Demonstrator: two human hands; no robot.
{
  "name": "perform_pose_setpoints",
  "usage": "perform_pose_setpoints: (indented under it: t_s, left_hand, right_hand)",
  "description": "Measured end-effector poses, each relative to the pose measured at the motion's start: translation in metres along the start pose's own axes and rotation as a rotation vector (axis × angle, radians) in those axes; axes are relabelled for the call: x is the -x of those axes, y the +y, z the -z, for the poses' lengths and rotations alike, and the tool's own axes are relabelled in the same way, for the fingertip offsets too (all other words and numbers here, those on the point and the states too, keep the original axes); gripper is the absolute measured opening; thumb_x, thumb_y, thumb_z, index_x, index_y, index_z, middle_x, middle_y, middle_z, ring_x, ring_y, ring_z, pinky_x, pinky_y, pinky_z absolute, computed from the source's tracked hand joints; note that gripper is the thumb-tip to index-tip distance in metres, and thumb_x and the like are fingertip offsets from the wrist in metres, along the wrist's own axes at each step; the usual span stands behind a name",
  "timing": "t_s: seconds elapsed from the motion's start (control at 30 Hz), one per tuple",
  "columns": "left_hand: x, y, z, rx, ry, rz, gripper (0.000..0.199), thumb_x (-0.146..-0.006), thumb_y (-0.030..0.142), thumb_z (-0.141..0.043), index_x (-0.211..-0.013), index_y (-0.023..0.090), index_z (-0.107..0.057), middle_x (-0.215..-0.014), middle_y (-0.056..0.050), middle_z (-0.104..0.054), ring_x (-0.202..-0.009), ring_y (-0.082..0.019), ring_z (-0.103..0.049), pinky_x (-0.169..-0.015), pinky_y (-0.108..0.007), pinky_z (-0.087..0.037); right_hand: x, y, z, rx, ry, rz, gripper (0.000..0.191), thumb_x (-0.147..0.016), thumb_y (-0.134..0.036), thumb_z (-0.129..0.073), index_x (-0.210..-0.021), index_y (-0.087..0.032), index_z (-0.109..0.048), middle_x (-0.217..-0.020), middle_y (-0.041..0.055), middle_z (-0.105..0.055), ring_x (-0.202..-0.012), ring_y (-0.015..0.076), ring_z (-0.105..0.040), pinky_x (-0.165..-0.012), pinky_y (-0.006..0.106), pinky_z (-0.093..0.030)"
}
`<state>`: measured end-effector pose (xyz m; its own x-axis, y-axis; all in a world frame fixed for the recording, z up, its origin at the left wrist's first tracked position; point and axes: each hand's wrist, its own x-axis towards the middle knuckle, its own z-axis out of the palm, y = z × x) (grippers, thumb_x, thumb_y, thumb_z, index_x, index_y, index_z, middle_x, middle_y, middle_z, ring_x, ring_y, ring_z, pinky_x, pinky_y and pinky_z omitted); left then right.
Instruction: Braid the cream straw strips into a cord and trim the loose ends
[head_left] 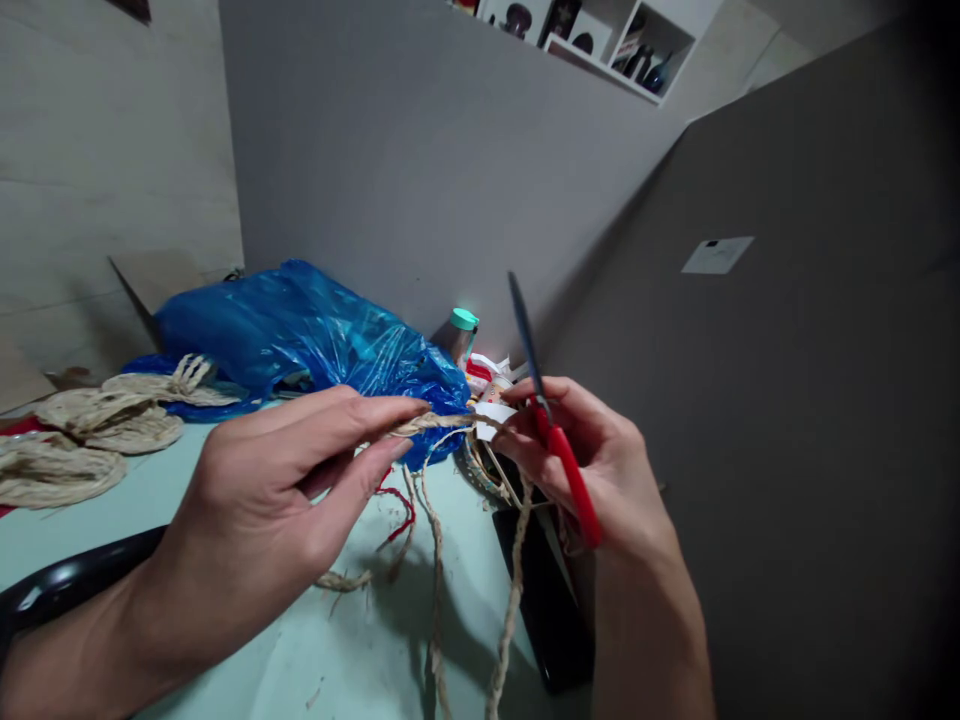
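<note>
Between my two hands a beige braided cord is stretched level above the table. My left hand pinches its left end between thumb and fingers. My right hand pinches the cord's right part with thumb and forefinger, and red-handled scissors rest in the same hand, blades pointing up and away. Long strands of braided cord hang down below the hands. A red string and a short piece of cord show beneath, near my left hand.
A blue plastic bag lies at the back, with bundles of beige cord to its left. Behind the hands stands a bottle with a green lid. A black phone-like object lies on the pale table.
</note>
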<state>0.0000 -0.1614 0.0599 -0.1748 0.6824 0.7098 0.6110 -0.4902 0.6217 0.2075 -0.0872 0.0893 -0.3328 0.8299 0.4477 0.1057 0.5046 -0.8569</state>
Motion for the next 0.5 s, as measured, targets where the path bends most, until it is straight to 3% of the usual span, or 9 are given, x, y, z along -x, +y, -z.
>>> perform_pose_setpoints:
  t_s: [0.13, 0.2, 0.3, 0.4, 0.5]
  left_hand:
    - [-0.007, 0.000, 0.003, 0.148, -0.148, 0.100, 0.012, -0.087, 0.033, -0.068, -0.086, 0.032, -0.080, -0.086, 0.004, -0.079, -0.079, -0.017, -0.069, -0.071, -0.022, -0.051]
    - [-0.010, -0.002, 0.006, 0.276, -0.322, 0.248, 0.015, -0.088, 0.037, -0.067, -0.087, 0.032, -0.081, -0.086, 0.003, -0.078, -0.077, -0.015, -0.067, -0.068, -0.020, -0.049]
    - [-0.011, -0.005, 0.007, 0.559, -0.544, 0.559, 0.017, -0.087, 0.039, -0.069, -0.094, 0.030, -0.081, -0.079, 0.000, -0.075, -0.057, -0.009, -0.052, -0.048, -0.016, -0.037]
    - [-0.010, -0.006, 0.006, 0.841, -0.561, 0.782, 0.016, -0.083, 0.033, -0.074, -0.093, 0.024, -0.081, -0.071, -0.002, -0.071, -0.047, -0.004, -0.032, -0.041, -0.015, -0.022]
    - [-0.011, -0.005, 0.005, 0.955, -0.496, 0.882, 0.013, -0.081, 0.028, -0.075, -0.089, 0.019, -0.080, -0.069, -0.002, -0.067, -0.046, -0.002, -0.027, -0.040, -0.015, -0.020]
  right_hand:
    - [0.002, -0.011, 0.008, -0.012, 0.002, -0.013, 0.034, -0.068, -0.030, -0.086, -0.092, -0.021, -0.064, -0.069, -0.0028, -0.064, -0.058, 0.0118, -0.059, -0.050, 0.022, -0.050]
    - [0.001, -0.008, 0.008, -0.028, 0.013, -0.028, 0.033, -0.069, -0.034, -0.085, -0.091, -0.022, -0.064, -0.066, -0.0039, -0.062, -0.054, 0.0114, -0.056, -0.046, 0.022, -0.047]
    - [-0.003, 0.006, 0.002, -0.056, 0.043, -0.055, 0.036, -0.067, -0.036, -0.086, -0.092, -0.022, -0.063, -0.069, -0.0036, -0.062, -0.054, 0.0105, -0.054, -0.047, 0.022, -0.045]
    - [-0.007, 0.022, -0.009, -0.004, -0.009, -0.045, 0.033, -0.070, -0.033, -0.082, -0.094, -0.020, -0.063, -0.078, -0.0009, -0.064, -0.063, 0.0120, -0.056, -0.056, 0.024, -0.046]
    - [-0.009, 0.030, -0.019, 0.249, -0.101, 0.062, 0.023, -0.078, -0.026, -0.072, -0.098, -0.019, -0.063, -0.082, 0.0008, -0.066, -0.067, 0.0136, -0.057, -0.065, 0.027, -0.047]
